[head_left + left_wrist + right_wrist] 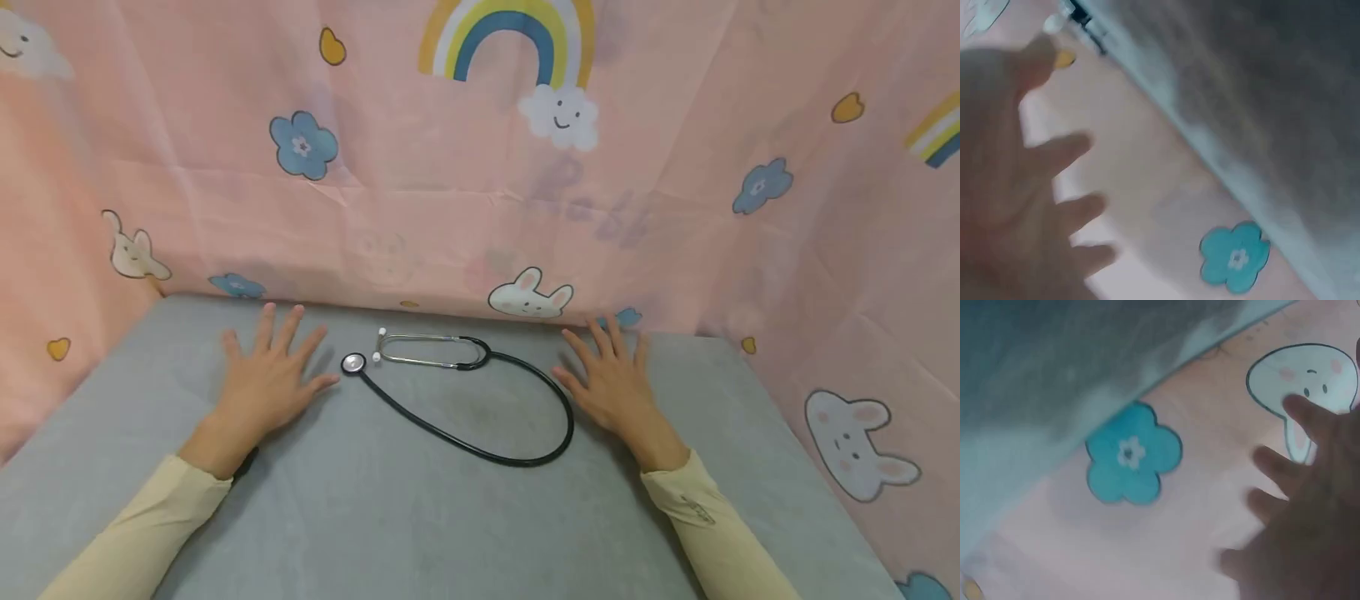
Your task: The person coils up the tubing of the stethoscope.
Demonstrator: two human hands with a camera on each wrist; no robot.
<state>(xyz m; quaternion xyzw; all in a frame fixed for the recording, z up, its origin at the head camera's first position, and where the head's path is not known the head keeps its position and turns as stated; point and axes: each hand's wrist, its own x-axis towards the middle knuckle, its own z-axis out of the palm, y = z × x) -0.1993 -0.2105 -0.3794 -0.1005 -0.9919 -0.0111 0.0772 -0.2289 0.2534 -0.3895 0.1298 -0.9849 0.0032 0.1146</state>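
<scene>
A black stethoscope (525,461) lies on the grey table, its tubing curved in a loop toward the near side. Its round chest piece (353,363) is at the left end, and the metal ear tubes with white ear tips lie just behind it. To the left, my left hand (266,379) has its fingers spread, the thumb close to the chest piece but apart from it. On the other side, my right hand (615,387) is also spread, its thumb near the tubing's right bend. Neither hand holds anything. Both wrist views show spread fingers, somewhat blurred.
The grey tabletop (420,525) stretches toward me and to both sides. Along its back edge hangs a pink curtain (450,217) printed with rainbows, rabbits and flowers, which also encloses the left and right sides.
</scene>
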